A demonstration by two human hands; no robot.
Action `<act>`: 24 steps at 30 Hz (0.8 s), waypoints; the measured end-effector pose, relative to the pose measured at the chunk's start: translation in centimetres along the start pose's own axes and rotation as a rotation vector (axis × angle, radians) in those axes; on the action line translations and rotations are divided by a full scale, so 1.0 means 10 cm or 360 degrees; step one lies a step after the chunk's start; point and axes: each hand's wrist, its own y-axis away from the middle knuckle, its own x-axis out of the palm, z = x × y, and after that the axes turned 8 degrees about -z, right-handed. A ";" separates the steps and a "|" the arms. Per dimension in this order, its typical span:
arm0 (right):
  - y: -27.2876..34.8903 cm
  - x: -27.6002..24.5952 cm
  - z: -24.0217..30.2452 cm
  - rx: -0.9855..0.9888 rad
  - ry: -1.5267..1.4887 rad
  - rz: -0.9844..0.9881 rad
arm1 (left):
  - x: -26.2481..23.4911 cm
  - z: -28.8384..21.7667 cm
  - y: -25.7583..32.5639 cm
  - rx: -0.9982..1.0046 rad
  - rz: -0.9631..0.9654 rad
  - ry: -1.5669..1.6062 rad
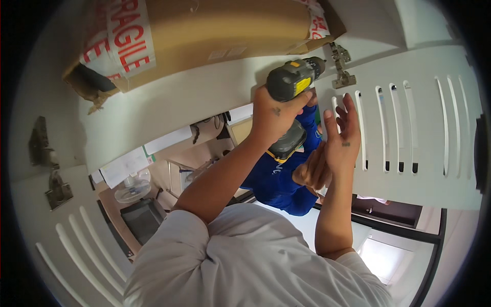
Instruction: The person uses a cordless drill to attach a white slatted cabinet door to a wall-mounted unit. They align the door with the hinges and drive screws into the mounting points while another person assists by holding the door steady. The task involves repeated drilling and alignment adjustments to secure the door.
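Left hand (pixel 276 112) is wrapped around the cordless drill (pixel 287 86), battery (pixel 287 144) below the grip, which puts the chuck (pixel 316 66) just beside the concealed hinge (pixel 342 77); contact unclear. Right hand (pixel 343 148) loosely spread near the slotted door (pixel 424 128), nothing visible in it, probably kept free for steadying.

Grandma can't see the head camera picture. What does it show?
The wearer's left hand grips a black and yellow drill, pointing toward a metal hinge by a slotted white door. The right hand is open near the door; a cardboard box sits beyond the drill.
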 end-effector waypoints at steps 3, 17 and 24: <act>-0.09 0.27 -0.02 0.0308 -0.0446 -0.0032 | 0.01 0.04 -0.03 0.0114 -0.0011 0.0007; 0.10 0.47 0.09 0.0218 -0.0467 0.0766 | -0.11 -0.05 -0.35 -0.0001 0.0152 0.0343; 0.08 0.42 0.09 0.0261 -0.0508 0.0712 | -0.10 -0.22 -0.36 -0.0176 0.0355 0.0274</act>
